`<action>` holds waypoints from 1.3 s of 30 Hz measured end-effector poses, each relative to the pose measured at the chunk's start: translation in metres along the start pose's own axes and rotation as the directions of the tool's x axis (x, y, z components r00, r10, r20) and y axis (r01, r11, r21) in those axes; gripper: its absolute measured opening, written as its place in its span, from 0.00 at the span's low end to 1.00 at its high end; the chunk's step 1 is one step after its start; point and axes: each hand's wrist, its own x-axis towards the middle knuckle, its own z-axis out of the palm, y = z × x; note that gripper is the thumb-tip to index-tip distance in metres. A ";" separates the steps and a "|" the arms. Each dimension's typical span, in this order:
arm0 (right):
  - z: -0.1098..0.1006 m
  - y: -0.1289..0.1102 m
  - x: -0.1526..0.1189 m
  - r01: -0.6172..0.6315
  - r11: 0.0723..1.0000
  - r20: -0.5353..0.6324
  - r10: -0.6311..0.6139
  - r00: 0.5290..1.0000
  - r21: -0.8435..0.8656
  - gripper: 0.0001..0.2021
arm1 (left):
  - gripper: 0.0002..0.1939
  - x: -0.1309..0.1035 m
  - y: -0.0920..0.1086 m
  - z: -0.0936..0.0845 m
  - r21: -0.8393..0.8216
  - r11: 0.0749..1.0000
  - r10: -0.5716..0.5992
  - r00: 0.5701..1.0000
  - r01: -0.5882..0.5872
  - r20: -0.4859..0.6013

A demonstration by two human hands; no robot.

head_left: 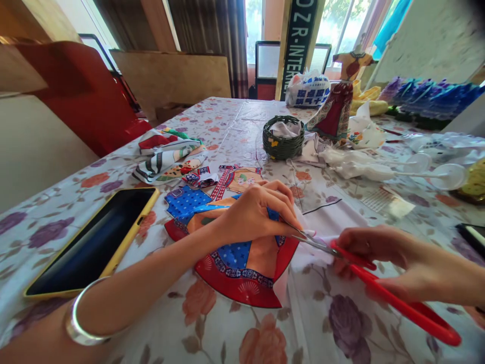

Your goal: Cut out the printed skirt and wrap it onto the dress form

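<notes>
My left hand (265, 210) rests over printed fabric pieces, its fingertips pinched on the edge of a white cloth (337, 217). My right hand (394, 253) grips scissors (413, 308) with red handles. Their blades point left and meet the cloth right at the left fingertips. Under the left hand lies a curved fabric piece (237, 258) in blue, tan and red with a patterned band. A dress-top-shaped piece (242, 178) shows beyond the knuckles. What exactly lies between the left fingertips is partly hidden.
A phone in a yellow case (94, 237) lies at left, near folded printed cloth (170, 154). Farther back stand a dark green woven basket (283, 139), a small dressed figure (343, 96) and a plastic bag (308, 90). White wrapped stems (359, 164) lie at right on the flowered tablecloth (212, 333).
</notes>
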 end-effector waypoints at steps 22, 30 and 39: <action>0.009 0.025 -0.007 -0.180 0.889 0.239 0.083 0.967 0.421 0.14 | 0.04 -0.003 0.011 0.022 -0.061 0.990 -0.127 0.992 0.126 -0.011; 0.016 0.027 -0.002 -0.195 0.865 0.283 0.064 0.957 0.463 0.21 | 0.07 -0.008 0.009 0.032 -0.107 0.981 -0.165 0.986 0.163 -0.015; 0.017 0.029 -0.001 -0.202 0.897 0.280 0.093 0.955 0.394 0.23 | 0.08 -0.009 0.007 0.037 -0.128 0.972 -0.205 0.978 0.198 -0.040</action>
